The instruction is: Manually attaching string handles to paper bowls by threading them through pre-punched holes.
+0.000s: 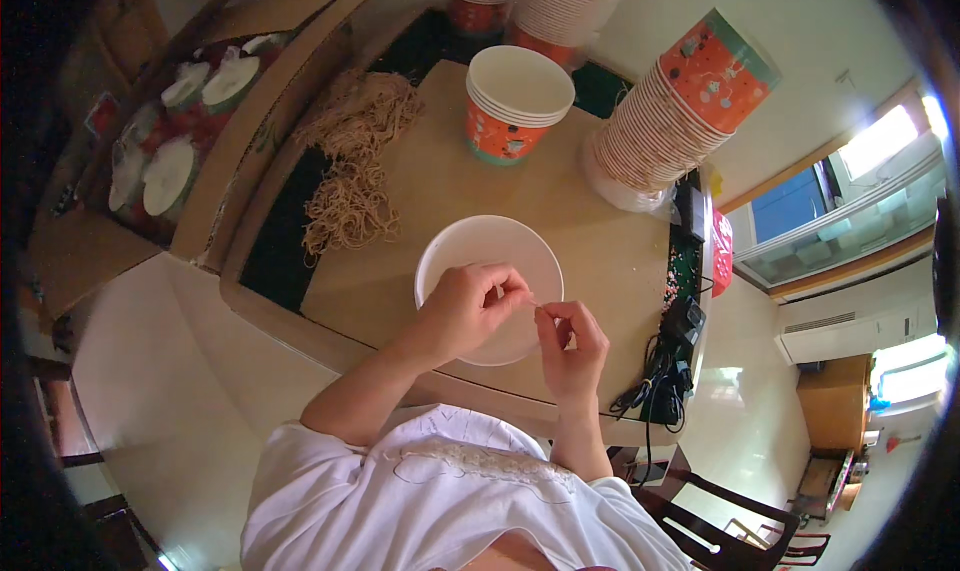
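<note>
White shirt (400,506) nearest; both forearms (378,383) angle inward, left hand (470,301) and right hand (578,339) curled, pinching one thin strand (534,304) over one white bowl (495,233); farther left lie two string clumps (350,211) on the table (620,266).

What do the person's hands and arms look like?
The left hand and right hand have no gloves, and both wrists are bare, with no watch. The forearms are bare too, up to loose, short white sleeves.

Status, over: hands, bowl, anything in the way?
Left hand and right hand pinched close together, apparently on a thin strand. White bowl beneath, on tan board. Brown string off left, orange cups beyond, both apart from hands.
</note>
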Action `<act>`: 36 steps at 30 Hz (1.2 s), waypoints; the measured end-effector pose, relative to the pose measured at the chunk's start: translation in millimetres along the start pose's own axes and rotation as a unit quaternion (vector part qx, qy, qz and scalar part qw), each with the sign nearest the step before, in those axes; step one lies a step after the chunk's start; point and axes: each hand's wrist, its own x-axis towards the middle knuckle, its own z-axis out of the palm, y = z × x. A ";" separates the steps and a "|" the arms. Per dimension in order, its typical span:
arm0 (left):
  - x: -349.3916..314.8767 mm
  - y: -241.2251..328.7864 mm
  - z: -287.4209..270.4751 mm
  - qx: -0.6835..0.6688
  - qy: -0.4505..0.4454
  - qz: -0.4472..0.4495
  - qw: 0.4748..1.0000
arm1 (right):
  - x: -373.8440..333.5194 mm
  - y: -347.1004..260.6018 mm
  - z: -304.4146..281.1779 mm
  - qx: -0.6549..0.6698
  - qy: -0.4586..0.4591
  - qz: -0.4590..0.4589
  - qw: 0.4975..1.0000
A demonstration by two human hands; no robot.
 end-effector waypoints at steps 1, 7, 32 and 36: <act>-0.8 -2.4 0.9 0.017 0.035 0.042 0.998 | -0.5 -1.1 1.5 -0.001 -0.004 -0.004 1.000; 0.9 -4.1 11.4 0.090 0.114 0.124 0.982 | 0.6 1.8 -2.3 -0.005 -0.033 -0.050 0.998; 4.9 58.9 -28.2 0.164 0.191 0.274 0.928 | 55.1 19.7 -48.6 0.002 -0.343 -0.103 0.934; 13.0 46.9 -27.4 0.197 0.242 0.291 0.904 | 55.3 15.8 -45.8 -0.013 -0.355 -0.141 0.924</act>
